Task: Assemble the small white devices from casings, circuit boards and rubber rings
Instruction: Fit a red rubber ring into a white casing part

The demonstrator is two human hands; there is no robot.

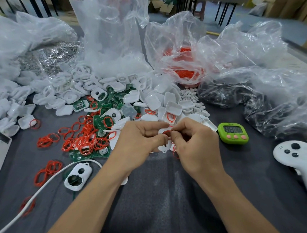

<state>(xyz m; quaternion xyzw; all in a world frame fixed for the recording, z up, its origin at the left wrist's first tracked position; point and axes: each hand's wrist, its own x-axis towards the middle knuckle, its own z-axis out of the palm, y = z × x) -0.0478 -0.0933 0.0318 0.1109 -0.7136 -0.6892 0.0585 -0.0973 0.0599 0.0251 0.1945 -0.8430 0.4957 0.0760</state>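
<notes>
Over the middle of the counter (160,194), toward its near edge, the left hand (139,137) holds a white casing (165,147), its grip closed round the piece with thumb and curled fingers. The right hand (193,141) has its grip narrowed to a pinch, thumb and forefinger holding a red rubber ring (166,132) right at the casing's upper part. Behind the hands, toward the far edge, lie heaped casings (154,99), green circuit boards (113,98) and loose red rings (84,141). Toward the right edge sits a green timer (233,133), near a white controller (296,155).
</notes>
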